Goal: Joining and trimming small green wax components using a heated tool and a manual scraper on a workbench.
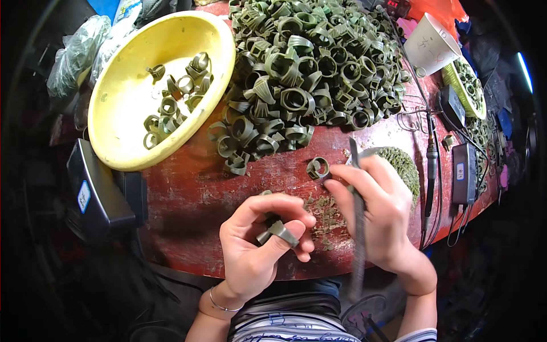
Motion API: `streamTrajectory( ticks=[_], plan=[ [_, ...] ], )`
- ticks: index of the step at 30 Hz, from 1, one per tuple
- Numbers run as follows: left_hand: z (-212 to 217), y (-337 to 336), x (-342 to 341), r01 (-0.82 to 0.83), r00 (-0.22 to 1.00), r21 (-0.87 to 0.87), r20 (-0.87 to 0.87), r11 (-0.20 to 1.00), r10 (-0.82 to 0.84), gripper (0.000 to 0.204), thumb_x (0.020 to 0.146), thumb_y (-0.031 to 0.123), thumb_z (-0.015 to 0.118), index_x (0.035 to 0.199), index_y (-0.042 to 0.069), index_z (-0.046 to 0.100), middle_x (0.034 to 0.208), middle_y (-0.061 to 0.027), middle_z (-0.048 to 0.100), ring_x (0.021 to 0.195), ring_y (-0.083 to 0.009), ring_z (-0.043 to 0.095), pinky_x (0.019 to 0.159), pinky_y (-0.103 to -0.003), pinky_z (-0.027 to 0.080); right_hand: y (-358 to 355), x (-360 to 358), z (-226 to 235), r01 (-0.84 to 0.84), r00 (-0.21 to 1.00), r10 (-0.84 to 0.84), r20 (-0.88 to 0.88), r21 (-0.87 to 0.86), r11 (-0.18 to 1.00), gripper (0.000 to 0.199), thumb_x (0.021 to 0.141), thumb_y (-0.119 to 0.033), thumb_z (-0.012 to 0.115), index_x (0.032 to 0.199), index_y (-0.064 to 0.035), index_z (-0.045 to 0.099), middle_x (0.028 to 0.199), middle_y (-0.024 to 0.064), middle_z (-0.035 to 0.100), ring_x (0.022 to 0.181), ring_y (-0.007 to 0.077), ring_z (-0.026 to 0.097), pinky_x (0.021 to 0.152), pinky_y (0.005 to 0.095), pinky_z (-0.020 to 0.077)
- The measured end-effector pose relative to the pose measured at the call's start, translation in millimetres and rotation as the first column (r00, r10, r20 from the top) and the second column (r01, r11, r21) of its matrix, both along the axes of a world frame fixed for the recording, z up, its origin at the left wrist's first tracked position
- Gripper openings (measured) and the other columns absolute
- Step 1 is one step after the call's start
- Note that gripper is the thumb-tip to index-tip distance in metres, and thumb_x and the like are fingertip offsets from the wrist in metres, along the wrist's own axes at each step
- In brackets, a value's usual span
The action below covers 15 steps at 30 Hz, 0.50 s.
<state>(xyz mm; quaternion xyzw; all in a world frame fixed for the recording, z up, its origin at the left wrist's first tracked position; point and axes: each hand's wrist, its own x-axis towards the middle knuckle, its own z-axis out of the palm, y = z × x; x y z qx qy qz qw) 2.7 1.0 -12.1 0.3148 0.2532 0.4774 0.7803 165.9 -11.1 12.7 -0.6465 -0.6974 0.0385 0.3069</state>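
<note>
My left hand (pixel 265 239) is curled around dark green rings. One ring (pixel 279 232) rests by my thumb, and others are partly hidden under the fingers. My right hand (pixel 379 208) holds a long, thin grey file (pixel 359 228) upright in the palm. Its thumb and index finger reach a single green ring (pixel 314 167) at the table's middle; whether they pinch it or only touch it, I cannot tell. Beyond both hands lies a large heap of similar green rings (pixel 307 74). Green shavings (pixel 326 219) are scattered between my hands.
A yellow basin (pixel 122 102) with several rings stands tilted at the left, a black box (pixel 99 194) near it. A mound of green shavings (pixel 403 165) lies behind my right hand. To the right are a corded pen-like tool (pixel 431 176), a paper cup (pixel 431 45) and a black device (pixel 464 174).
</note>
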Motion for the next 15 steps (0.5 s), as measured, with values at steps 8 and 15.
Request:
streamTrajectory(
  ticks=[8, 15],
  plan=[
    [-7.3, 0.3, -0.1, -0.074, 0.993, 0.063, 0.101, 0.995, 0.068, 0.017, 0.082, 0.014, 0.061, 0.077, -0.002, 0.058, 0.075, -0.0109, 0.054, 0.055, -0.0123, 0.051, 0.045, -0.021, 0.041, 9.7, -18.7, 3.0, -0.038, 0.984, 0.046, 0.174, -0.047, 0.998, 0.017, 0.064, -0.006, 0.069, 0.079, -0.004, 0.061, 0.07, 0.0066, 0.047, 0.065, 0.0229, 0.047, 0.053, 0.0325, 0.0401],
    [5.5, 3.2, -8.3, 0.115, 0.991, -0.148, 0.081, 0.982, -0.104, 0.041, 0.08, 0.018, 0.064, 0.112, -0.004, 0.051, 0.09, -0.0073, 0.054, 0.065, -0.0091, 0.055, 0.051, -0.02, 0.047, -25.9, -21.2, 26.4, -0.194, 0.92, 0.214, -0.33, 0.093, 0.977, 0.034, 0.057, 0.002, 0.07, 0.09, -0.0023, 0.064, 0.075, 0.0081, 0.056, 0.063, 0.0214, 0.056, 0.051, 0.0278, 0.045]
  ],
)
